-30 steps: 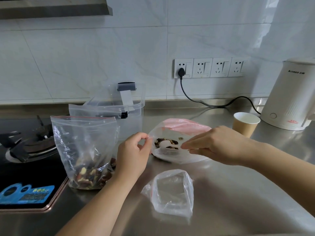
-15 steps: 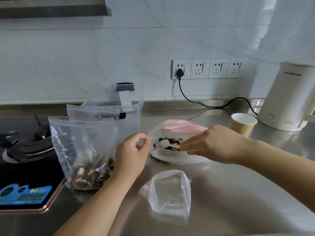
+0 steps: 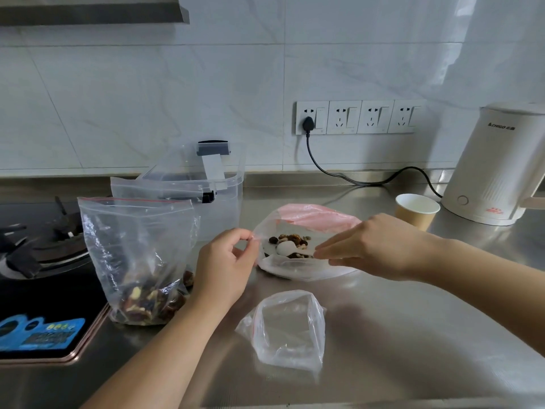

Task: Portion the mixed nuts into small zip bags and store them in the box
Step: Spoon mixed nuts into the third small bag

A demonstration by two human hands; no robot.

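A large plastic bag point(image 3: 306, 267) with a pink side lies open on the steel counter, with mixed nuts point(image 3: 292, 240) inside. My left hand point(image 3: 224, 267) pinches the bag's left rim. My right hand point(image 3: 374, 246) holds the handle of a white spoon point(image 3: 284, 248) whose bowl lies among the nuts. A small empty zip bag point(image 3: 290, 329) stands open in front. Left of my left hand a taller zip bag point(image 3: 135, 255) holds nuts at its bottom. Behind it stands the clear storage box point(image 3: 218, 196) with its lid raised.
A gas stove point(image 3: 38, 261) takes up the left side. A paper cup point(image 3: 417, 209) and a white kettle point(image 3: 498, 166) stand at the back right, with a black cord point(image 3: 354, 180) running to the wall sockets.
The white spoon has come into sight in the bag as my right hand pushed it among the nuts. My left hand keeps hold of the rim.
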